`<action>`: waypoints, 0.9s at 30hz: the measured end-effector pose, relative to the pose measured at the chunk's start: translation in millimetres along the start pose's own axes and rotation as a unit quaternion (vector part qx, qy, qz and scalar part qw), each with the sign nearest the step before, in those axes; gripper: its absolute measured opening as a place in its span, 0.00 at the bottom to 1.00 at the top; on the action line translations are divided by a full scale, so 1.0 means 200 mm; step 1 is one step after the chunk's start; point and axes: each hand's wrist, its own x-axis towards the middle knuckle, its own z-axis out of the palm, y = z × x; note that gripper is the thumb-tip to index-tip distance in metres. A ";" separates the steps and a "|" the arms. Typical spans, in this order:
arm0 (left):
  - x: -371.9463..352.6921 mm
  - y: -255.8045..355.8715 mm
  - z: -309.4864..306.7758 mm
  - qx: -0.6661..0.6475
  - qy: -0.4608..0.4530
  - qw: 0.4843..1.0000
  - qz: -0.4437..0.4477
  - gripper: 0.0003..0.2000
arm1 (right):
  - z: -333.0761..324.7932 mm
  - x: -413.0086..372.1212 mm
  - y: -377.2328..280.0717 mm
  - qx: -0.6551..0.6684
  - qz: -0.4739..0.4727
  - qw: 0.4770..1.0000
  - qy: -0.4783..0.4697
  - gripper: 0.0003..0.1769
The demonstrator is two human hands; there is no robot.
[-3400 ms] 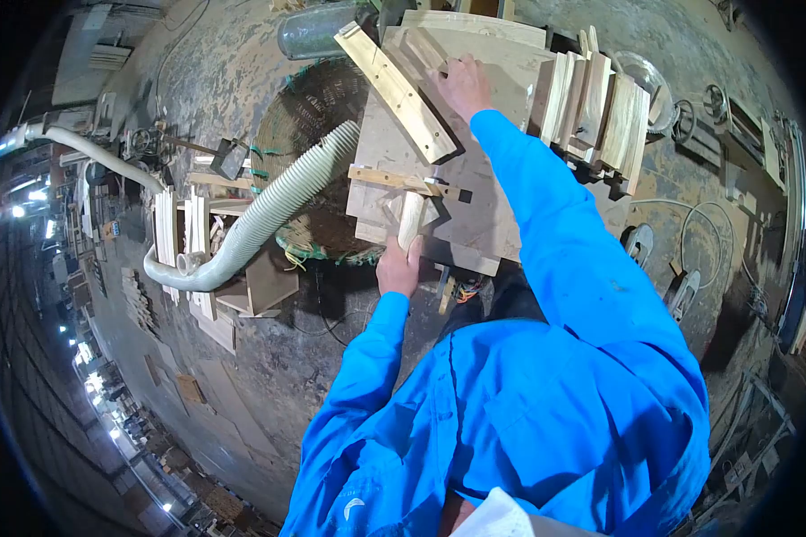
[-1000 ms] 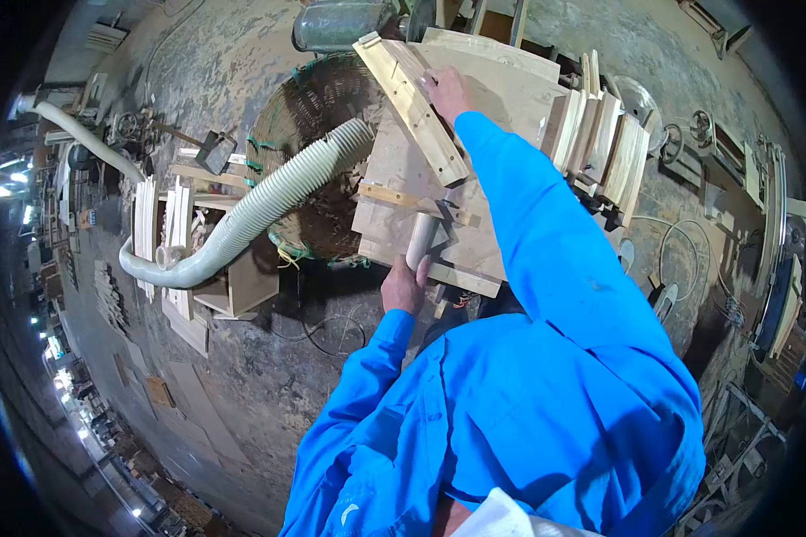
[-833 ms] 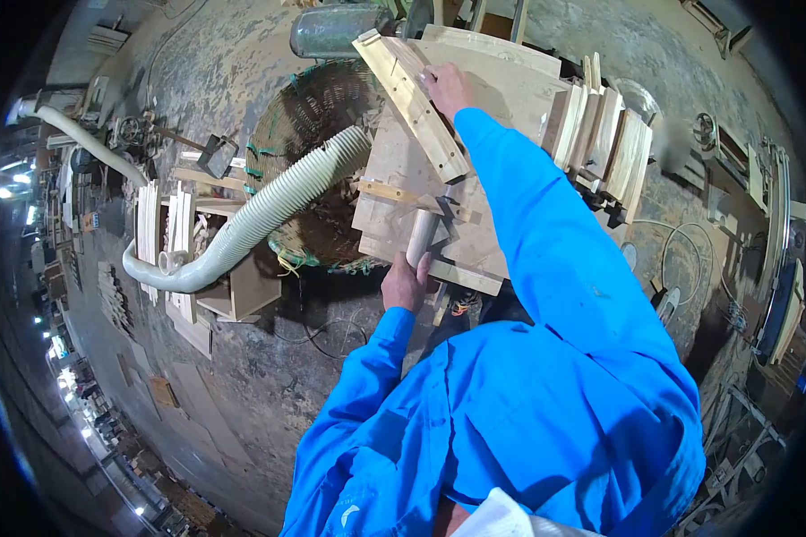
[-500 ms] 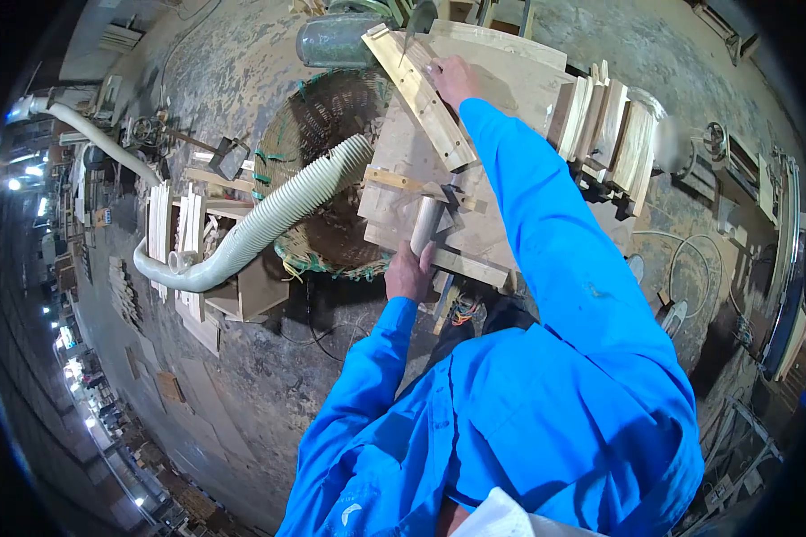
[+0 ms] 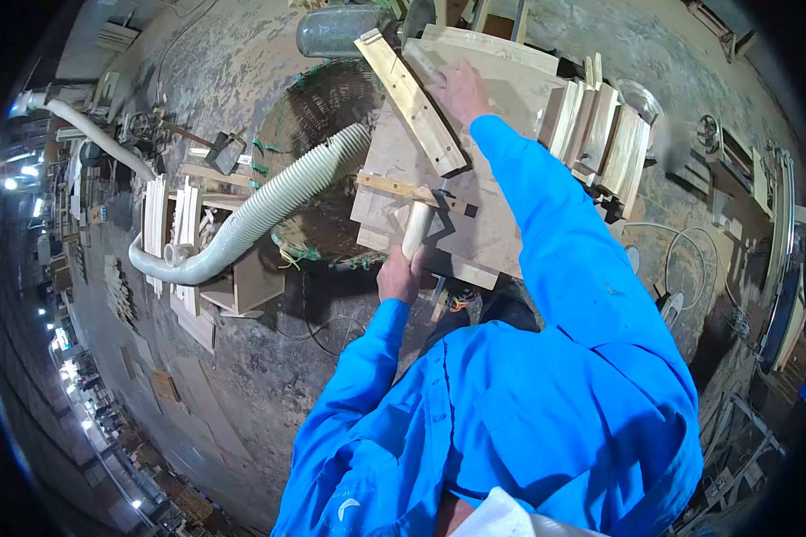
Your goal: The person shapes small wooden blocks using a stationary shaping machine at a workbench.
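My left hand (image 5: 399,276) is wrapped round a pale, round wooden handle (image 5: 415,231). Dark metal shows at the handle's upper end, over a short wooden bar (image 5: 391,186) lying across the board-topped worktable (image 5: 501,197). Farther up the tabletop, my right hand (image 5: 464,93) closes on one end of a pale strip of wood (image 5: 423,61), which is smeared by motion. To the left of that hand, a long wooden rail with dark holes (image 5: 412,103) lies slanted on the table, apart from the fingers.
Curved wooden pieces (image 5: 600,134) are stacked at the table's right side. A wicker basket (image 5: 282,121) stands on the left, with a ribbed hose (image 5: 287,201) over it. Behind lie a green cylinder (image 5: 336,34) and a curved board (image 5: 493,46) along the far edge.
My right hand has shifted away from the holed rail, and a blurred pale strip now shows at its fingers. The left hand keeps its hold on the handle. The whole view has shifted slightly.
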 end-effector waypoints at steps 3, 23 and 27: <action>-0.02 -0.01 -0.02 -0.015 -0.002 1.000 -0.010 0.30 | 0.01 -0.08 -0.03 0.017 0.040 0.998 -0.038 0.17; -0.16 -0.09 -0.06 -0.025 0.011 0.999 -0.018 0.23 | 0.37 0.05 -0.07 0.084 0.061 0.994 -0.046 0.11; -0.05 0.02 -0.07 -0.029 -0.003 0.999 -0.032 0.24 | 0.34 0.17 -0.04 0.087 0.049 0.994 -0.043 0.11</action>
